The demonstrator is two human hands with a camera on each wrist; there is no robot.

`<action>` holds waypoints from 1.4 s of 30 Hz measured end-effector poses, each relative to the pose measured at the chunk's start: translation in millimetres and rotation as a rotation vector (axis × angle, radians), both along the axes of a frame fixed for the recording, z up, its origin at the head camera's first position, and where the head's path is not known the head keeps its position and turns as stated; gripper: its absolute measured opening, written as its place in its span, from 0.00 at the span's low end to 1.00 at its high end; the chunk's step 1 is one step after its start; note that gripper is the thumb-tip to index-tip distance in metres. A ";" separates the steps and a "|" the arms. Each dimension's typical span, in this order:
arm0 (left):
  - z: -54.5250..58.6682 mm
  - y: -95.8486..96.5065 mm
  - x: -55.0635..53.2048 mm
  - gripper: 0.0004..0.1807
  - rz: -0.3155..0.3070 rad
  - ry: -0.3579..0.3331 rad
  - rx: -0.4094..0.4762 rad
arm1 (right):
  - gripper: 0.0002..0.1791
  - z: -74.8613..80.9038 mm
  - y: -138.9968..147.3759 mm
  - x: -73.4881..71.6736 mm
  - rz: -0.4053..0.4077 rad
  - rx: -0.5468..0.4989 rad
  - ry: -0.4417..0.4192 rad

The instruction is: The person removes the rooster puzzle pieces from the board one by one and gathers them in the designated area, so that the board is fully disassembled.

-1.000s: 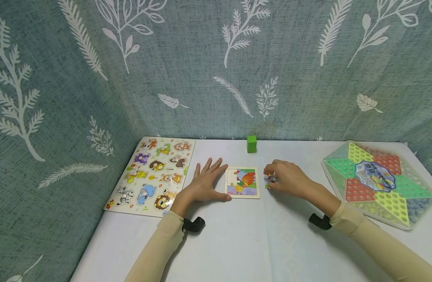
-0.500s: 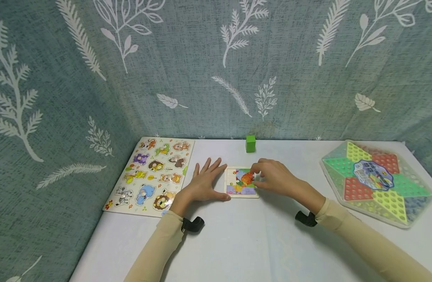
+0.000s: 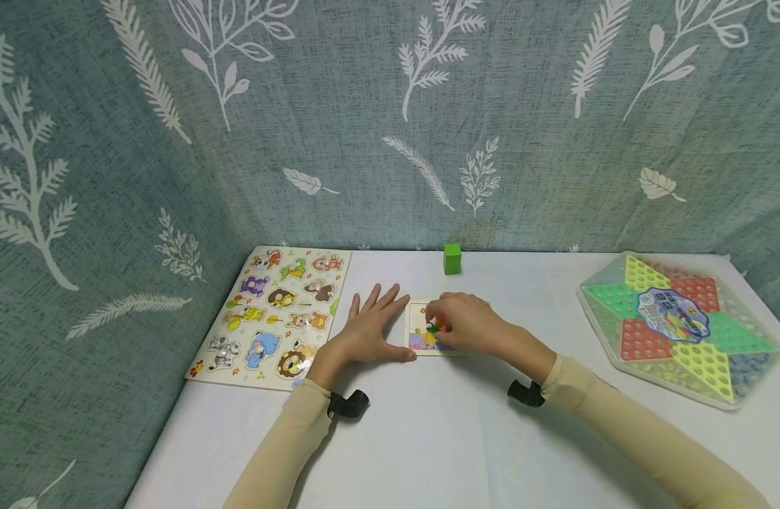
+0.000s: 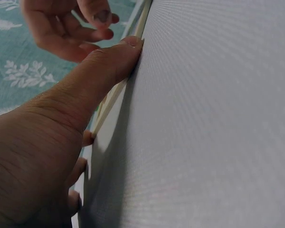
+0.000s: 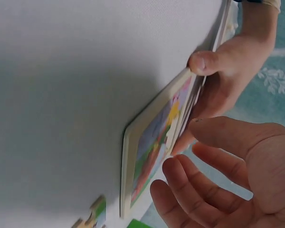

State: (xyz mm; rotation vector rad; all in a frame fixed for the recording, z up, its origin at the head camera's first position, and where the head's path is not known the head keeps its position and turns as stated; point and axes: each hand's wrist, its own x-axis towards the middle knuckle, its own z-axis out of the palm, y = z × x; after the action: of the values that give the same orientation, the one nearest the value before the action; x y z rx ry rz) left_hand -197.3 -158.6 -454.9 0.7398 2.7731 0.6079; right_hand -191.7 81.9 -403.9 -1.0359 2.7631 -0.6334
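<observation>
A small square wooden puzzle (image 3: 417, 306) with a bird picture lies on the table, pale tray showing at its upper left. My left hand (image 3: 367, 332) is spread at its left side, with the thumb at the lower edge. My right hand (image 3: 469, 322) is over the right part of the puzzle, fingers bent towards the picture's upper left. In the right wrist view its thumb (image 5: 228, 133) and fingers stand apart; I cannot tell whether a small piece is between them. A loose puzzle piece (image 5: 96, 211) lies beyond the puzzle's far edge.
An animal puzzle board (image 3: 282, 311) lies at the left. At the back is a green block (image 3: 452, 259), before the patterned cloth wall (image 3: 364, 141). To the right lies a hexagonal Chinese checkers box (image 3: 676, 325). A white cloth (image 3: 428, 431) covers the table.
My right hand has moved left, from the loose pieces beside the puzzle to over the puzzle itself. My left hand has stayed in place.
</observation>
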 end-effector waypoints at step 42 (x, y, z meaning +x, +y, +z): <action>0.1 -1.2 -0.2 0.62 -0.005 0.005 0.018 | 0.09 -14.2 -28.7 -0.8 0.128 0.000 0.049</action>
State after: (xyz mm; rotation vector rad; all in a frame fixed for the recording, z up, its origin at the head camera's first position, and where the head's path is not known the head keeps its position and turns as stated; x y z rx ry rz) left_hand -197.5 -159.9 -454.8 0.7532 2.7734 0.6309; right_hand -192.5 53.2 -418.2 -1.2322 2.7103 -0.5979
